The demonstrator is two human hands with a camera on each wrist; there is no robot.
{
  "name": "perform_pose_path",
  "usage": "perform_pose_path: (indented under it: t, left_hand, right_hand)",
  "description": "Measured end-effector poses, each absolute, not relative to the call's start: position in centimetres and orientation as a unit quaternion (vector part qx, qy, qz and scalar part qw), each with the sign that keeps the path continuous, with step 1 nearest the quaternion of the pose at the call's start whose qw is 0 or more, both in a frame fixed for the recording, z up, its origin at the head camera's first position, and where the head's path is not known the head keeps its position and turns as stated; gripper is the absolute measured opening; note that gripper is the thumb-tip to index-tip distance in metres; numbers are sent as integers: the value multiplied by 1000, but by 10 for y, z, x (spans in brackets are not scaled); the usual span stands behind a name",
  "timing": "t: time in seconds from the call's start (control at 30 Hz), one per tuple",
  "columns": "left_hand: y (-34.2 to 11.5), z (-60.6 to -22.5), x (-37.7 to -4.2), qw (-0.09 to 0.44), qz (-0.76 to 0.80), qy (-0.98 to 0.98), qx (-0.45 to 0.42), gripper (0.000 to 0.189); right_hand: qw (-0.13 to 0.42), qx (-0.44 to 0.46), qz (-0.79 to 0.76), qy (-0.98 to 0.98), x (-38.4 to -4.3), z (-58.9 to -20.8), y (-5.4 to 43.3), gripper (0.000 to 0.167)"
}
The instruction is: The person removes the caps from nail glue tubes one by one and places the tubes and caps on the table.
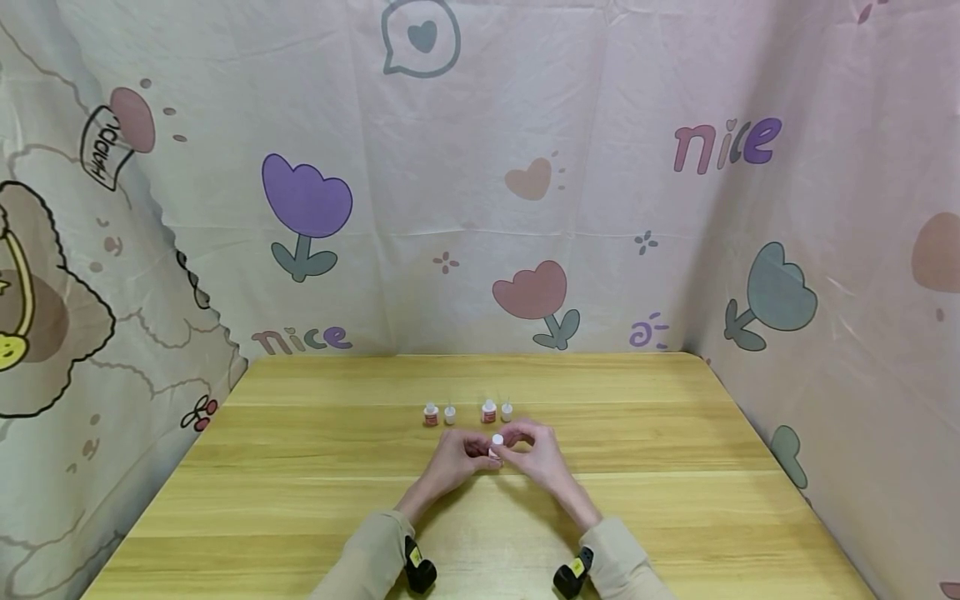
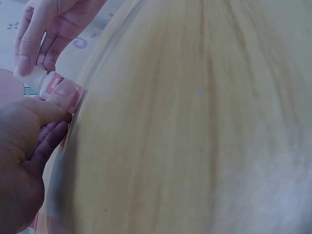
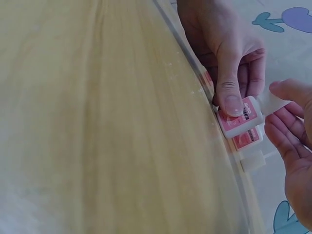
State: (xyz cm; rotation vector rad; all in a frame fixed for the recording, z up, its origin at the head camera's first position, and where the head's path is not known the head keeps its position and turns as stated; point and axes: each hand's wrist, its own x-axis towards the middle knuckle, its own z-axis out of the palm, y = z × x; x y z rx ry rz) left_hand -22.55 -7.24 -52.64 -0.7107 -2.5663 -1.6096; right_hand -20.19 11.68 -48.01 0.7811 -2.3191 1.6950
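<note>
A small white bottle with a pink-and-red label (image 3: 242, 123) is between both hands, low over the wooden table. My left hand (image 1: 455, 462) grips its body, thumb lying across the label. On the bottle's tapered white cap (image 3: 271, 103), the thumb and fingers of my right hand (image 1: 542, 457) pinch from the other side. The cap sits at the bottle's neck in both wrist views. Head view shows the cap's top between the fingertips, while most of the bottle is hidden by them.
Beyond the hands stand two similar red-labelled bottles, a left one (image 1: 431, 416) and a right one (image 1: 489, 412). Each has a small white cap-like piece with a thin tip beside it, the left piece (image 1: 450, 415) and right piece (image 1: 507, 412). A printed cloth (image 1: 450, 167) hangs behind the table (image 1: 315, 483).
</note>
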Motion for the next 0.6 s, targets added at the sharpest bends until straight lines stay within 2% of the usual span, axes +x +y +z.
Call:
perform_pose_path:
  t: [0.6]
  left_hand:
    - [-72, -526, -225, 16, -515, -828, -221, 15]
  right_hand:
    - [76, 247, 573, -778, -199, -477, 117, 19]
